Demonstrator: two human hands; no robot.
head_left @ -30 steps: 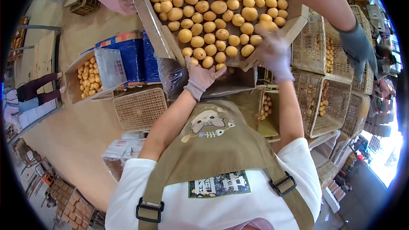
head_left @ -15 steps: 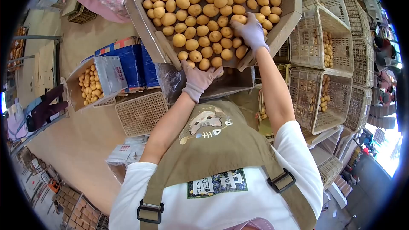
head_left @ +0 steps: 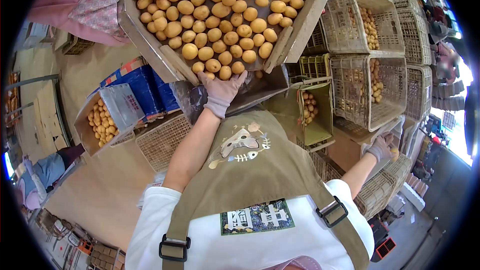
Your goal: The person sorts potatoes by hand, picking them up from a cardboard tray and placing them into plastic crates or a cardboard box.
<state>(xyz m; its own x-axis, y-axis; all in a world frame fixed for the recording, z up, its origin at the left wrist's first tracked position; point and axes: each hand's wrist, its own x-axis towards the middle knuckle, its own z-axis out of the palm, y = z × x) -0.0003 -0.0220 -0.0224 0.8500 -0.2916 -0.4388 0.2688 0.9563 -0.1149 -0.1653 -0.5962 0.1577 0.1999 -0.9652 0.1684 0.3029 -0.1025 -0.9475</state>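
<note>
My left hand, in a pale glove, lies at the narrow front mouth of the sorting tray. Its fingers are spread against the nearest potatoes, which it touches without wrapping round one. Many yellow-brown potatoes cover the tray's floor. My right hand, also gloved, is far out to the right, above the stacked crates. Its fingers are closed on a potato, which shows partly at the fingertips. Under the tray's mouth stands a plastic-lined box, partly hidden by my left hand.
Plastic crates with potatoes are stacked to the right, near a green crate. On the left are an open carton of potatoes, a blue box and an upturned crate. Another person's pink clothing is beyond the tray.
My right hand has left the tray and swung far right, holding a potato. My left hand stays at the tray mouth. The other person's blue-gloved hand has gone out of view.
</note>
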